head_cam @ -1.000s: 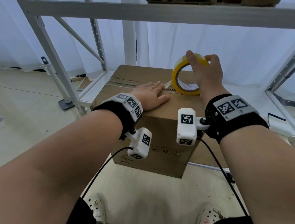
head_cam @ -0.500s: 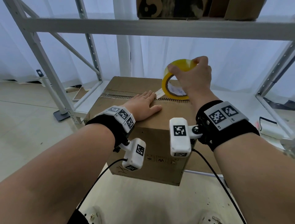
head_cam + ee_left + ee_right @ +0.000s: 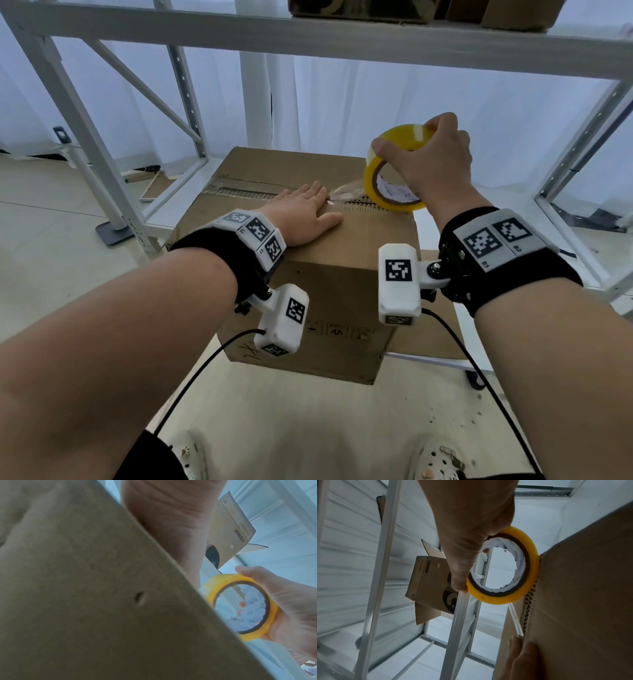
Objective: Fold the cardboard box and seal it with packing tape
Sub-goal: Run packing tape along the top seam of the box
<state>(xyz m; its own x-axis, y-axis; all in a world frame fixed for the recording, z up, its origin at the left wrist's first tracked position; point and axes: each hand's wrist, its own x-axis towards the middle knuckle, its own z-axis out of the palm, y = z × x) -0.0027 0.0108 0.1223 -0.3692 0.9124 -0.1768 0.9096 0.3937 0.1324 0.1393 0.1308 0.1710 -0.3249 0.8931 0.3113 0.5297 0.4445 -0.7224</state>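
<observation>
A closed brown cardboard box [image 3: 329, 270] stands on a low white shelf, its top flaps meeting in a seam that runs left to right. My left hand [image 3: 301, 216] lies flat on the top, fingers straight, pressing the tape end onto the seam. My right hand [image 3: 428, 161] grips a yellow roll of clear packing tape [image 3: 387, 171] standing on edge at the seam's right end. A short crinkled strip of tape [image 3: 346, 195] stretches from the roll to my left fingertips. The right wrist view shows the roll [image 3: 505, 566] touching the box [image 3: 582, 601].
A white metal rack [image 3: 102, 144] frames the box, with an upper shelf beam [image 3: 308, 37] carrying other cardboard boxes [image 3: 359, 10]. A flat cardboard sheet [image 3: 435, 335] lies under the box at the right. My feet in pale clogs [image 3: 435, 462] stand on the beige floor.
My right hand has drawn the tape roll rightward along the seam to the box's right edge, pulling out tape. My left hand stays pressed flat on the top.
</observation>
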